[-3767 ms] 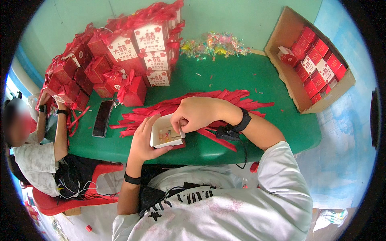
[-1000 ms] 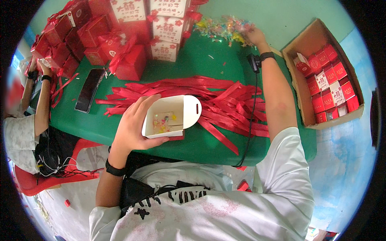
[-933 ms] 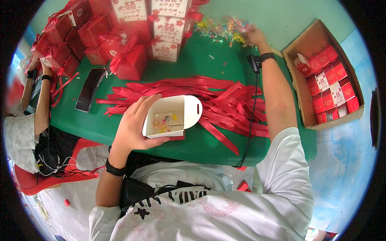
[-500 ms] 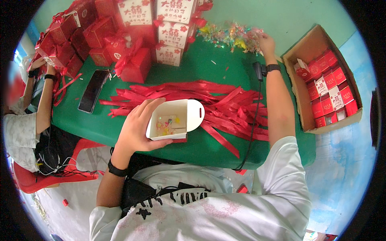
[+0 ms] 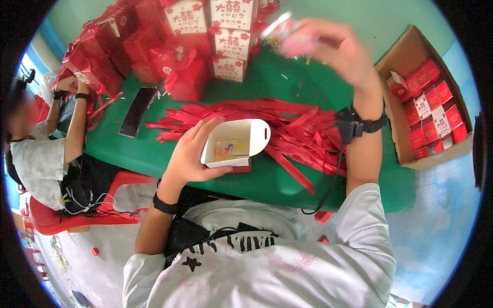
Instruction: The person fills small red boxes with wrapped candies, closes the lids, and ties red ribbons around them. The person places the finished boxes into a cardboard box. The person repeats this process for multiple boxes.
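A: Where is the open box (image 5: 233, 146), and how is it held?

B: Above the near edge of the green table (image 5: 287, 82), cupped in the left hand (image 5: 192, 151), fingers curled round its side and base. A few wrapped sweets lie inside.

A: How would it handle?

B: Probably light, thin card that dents easily; best supported from beneath.

A: The right hand (image 5: 334, 43)?

B: Raised and blurred, closed on wrapped sweets (image 5: 287, 36) above the red ribbons (image 5: 303, 128).

R hand (image 5: 328, 43) lifted off candy pile, now raised w/ wrapped sweets (image 5: 290, 38); blurred.
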Available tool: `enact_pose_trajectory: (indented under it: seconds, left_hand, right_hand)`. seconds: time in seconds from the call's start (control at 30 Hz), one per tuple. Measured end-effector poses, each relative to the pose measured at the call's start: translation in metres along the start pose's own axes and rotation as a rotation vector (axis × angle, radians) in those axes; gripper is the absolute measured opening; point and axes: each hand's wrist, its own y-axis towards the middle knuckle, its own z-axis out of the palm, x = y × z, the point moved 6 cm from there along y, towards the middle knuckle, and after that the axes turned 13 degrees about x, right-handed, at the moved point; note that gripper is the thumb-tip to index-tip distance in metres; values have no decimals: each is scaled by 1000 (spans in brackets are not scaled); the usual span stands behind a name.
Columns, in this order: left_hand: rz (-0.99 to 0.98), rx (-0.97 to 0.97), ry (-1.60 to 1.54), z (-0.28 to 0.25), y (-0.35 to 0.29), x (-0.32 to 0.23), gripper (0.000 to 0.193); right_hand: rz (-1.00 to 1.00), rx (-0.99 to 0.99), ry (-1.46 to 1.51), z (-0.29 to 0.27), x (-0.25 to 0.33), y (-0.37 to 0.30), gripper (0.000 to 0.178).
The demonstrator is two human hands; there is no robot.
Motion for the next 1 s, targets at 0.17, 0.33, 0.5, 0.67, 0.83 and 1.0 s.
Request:
enact_pose_trajectory:
  seconds: [0.17, 0.33, 0.5, 0.67, 0.83, 1.0]
  left_hand:
    - [-4, 23, -6, 3, 1, 3, 99]
    - [-9, 18, 22, 3, 2, 1, 100]
    - [-11, 9, 9, 5, -4, 6, 100]
    - [7, 6, 21, 5, 1, 2, 99]
    - [7, 6, -15, 3, 5, 0, 99]
    - [11, 12, -16, 4, 7, -2, 99]
  right_hand:
    - [-86, 284, -322, 68, 20, 13, 21]
    - [-57, 419, -164, 96, 19, 17, 20]
    - [57, 224, -167, 52, -4, 15, 23]
    - [303, -178, -73, -55, -138, -28, 30]
    - [848, -307, -415, -92, -283, -127, 38]
    - [711, -384, -229, -80, -326, -164, 44]
